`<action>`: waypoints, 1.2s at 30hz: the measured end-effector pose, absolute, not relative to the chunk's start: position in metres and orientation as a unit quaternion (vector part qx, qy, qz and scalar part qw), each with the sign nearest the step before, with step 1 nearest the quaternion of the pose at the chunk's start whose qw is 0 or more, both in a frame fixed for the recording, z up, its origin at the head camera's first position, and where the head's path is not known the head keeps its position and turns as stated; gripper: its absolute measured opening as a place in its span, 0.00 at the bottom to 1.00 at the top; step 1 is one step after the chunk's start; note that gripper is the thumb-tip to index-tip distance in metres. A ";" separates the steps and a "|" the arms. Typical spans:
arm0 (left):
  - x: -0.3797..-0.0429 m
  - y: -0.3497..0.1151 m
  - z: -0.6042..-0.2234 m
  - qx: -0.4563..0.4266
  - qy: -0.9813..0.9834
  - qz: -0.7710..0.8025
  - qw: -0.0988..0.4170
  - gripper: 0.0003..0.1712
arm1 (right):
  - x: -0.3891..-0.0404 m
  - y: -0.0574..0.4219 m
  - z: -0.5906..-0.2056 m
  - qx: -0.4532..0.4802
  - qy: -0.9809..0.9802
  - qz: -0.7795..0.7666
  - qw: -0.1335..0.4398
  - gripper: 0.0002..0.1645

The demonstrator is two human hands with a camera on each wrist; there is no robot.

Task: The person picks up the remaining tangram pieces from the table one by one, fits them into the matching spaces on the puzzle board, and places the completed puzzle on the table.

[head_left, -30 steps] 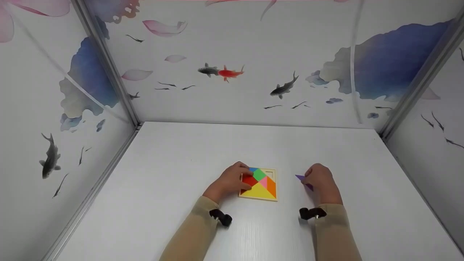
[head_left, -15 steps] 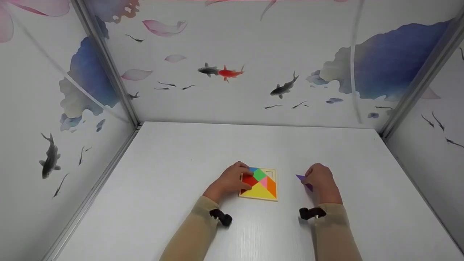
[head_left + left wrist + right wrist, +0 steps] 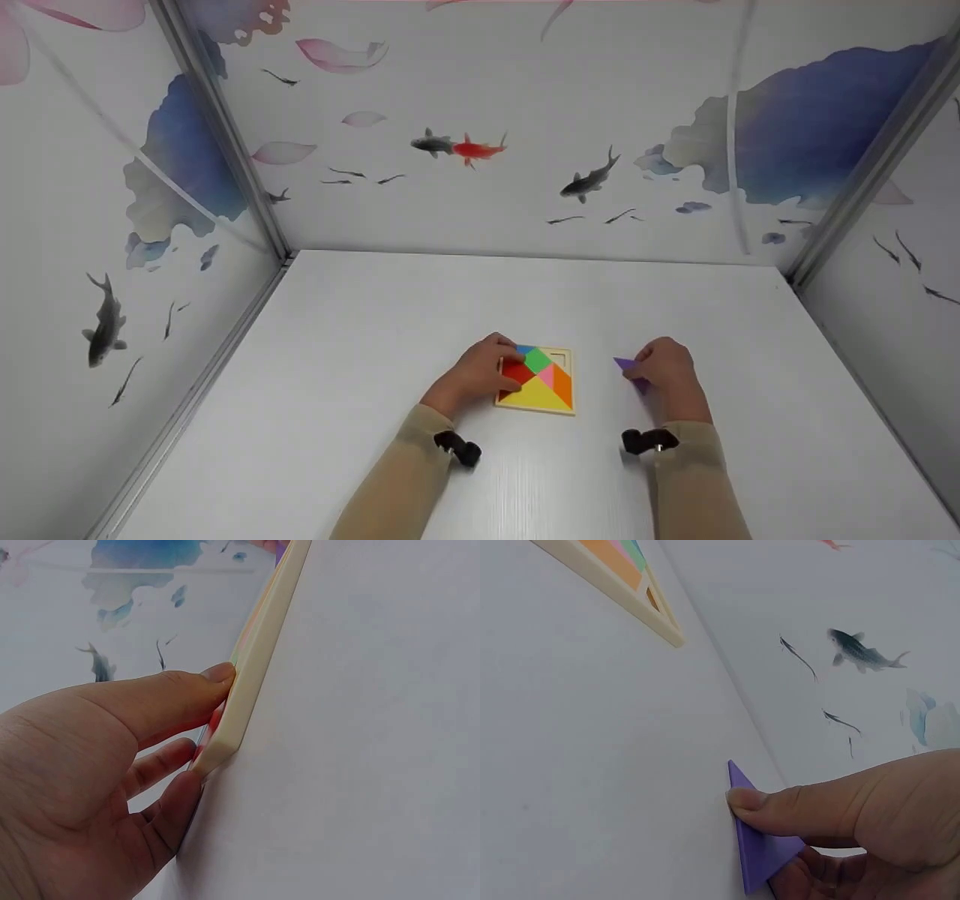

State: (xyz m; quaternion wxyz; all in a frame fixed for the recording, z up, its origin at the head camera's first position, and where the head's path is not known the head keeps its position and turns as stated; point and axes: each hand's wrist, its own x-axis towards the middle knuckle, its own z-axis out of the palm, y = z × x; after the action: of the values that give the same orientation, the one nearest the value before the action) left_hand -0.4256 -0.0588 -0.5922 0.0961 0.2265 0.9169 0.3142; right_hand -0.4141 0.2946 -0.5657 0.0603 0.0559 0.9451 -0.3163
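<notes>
My left hand (image 3: 478,371) holds a wooden tangram tray (image 3: 573,390) by its left side, the thumb and fingers lying over the red and blue pieces. In the left wrist view the thumb presses on top near the tray's pale edge (image 3: 259,667), and other fingers meet its corner. Yellow, green, pink and orange pieces also fill the tray. At its upper right corner is a bare triangular recess (image 3: 559,361). To the right of the tray, my right hand (image 3: 667,375) pinches a purple triangle piece (image 3: 761,866) between thumb and fingers, close over the table.
The white tabletop (image 3: 390,300) is bounded by white panels with painted fish and petals. Grey metal posts (image 3: 217,135) stand at the corners. A black wrist mount (image 3: 457,450) sits on each sleeve.
</notes>
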 end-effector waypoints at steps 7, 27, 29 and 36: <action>-0.425 -0.058 -0.590 0.224 0.917 0.316 0.099 0.28 | -0.413 0.302 -0.572 0.075 0.931 -0.357 0.027 0.16; -0.427 -0.058 -0.591 0.222 0.917 0.318 0.094 0.27 | -0.419 0.301 -0.568 0.089 0.916 -0.391 0.003 0.16; -0.427 -0.059 -0.592 0.220 0.916 0.320 0.096 0.27 | -0.418 0.300 -0.568 0.083 0.916 -0.393 -0.006 0.16; -0.425 -0.059 -0.592 0.220 0.914 0.326 0.097 0.27 | -0.416 0.298 -0.569 0.072 0.912 -0.402 -0.038 0.13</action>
State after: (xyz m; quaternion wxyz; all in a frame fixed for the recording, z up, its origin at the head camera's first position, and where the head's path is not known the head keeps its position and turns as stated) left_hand -0.4251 -0.0590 -0.5920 0.0974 0.2202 0.9142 0.3261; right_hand -0.4165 0.2978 -0.5690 -0.0383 0.0723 0.9118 -0.4024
